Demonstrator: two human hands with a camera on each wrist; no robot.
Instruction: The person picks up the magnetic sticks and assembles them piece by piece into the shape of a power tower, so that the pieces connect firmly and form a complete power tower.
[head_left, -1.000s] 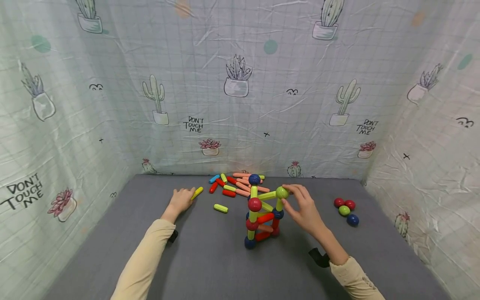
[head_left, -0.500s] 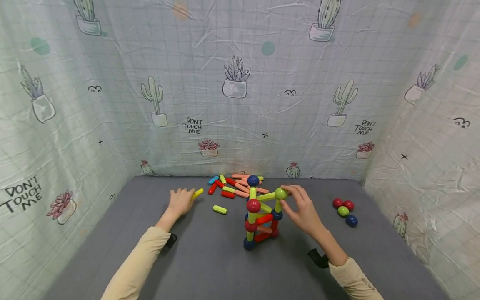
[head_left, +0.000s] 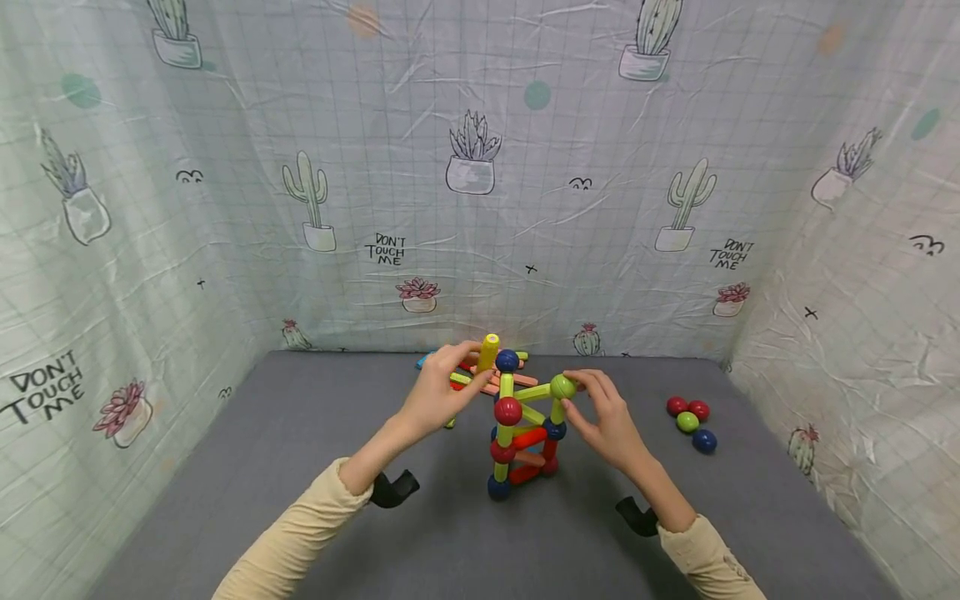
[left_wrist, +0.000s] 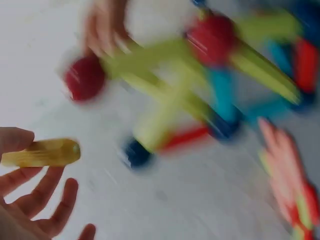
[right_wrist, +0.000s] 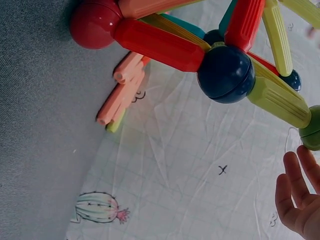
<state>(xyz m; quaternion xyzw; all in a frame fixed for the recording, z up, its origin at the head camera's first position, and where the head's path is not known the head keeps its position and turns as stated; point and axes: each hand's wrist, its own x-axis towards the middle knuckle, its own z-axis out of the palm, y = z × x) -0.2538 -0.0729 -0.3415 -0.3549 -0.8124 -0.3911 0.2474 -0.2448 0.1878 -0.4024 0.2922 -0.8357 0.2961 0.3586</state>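
Observation:
A tower of coloured rods and balls stands on the table, with a dark blue ball [head_left: 507,360] and a red ball [head_left: 508,411] among its top corners. My left hand [head_left: 435,396] pinches a yellow rod [head_left: 488,353] between thumb and fingers, held upright just left of that blue ball in the head view. In the left wrist view the yellow rod [left_wrist: 50,152] points toward the tower, which is blurred. At the tower's top right corner, my right hand [head_left: 611,421] holds a green ball [head_left: 563,386] with thumb and fingertips. A yellow-green rod [right_wrist: 280,102] joins this ball to a lower blue one.
Loose rods [head_left: 525,379] in pink, red, green and blue lie at the back, partly behind my left hand and the tower. On the right, two red balls [head_left: 678,406], a green ball [head_left: 687,422] and a blue ball [head_left: 704,441] sit together. A patterned curtain [head_left: 480,233] encloses the table.
My left hand has picked up the yellow rod from the table on the left and carried it rightward to the tower's top. The right hand has stayed at the green ball.

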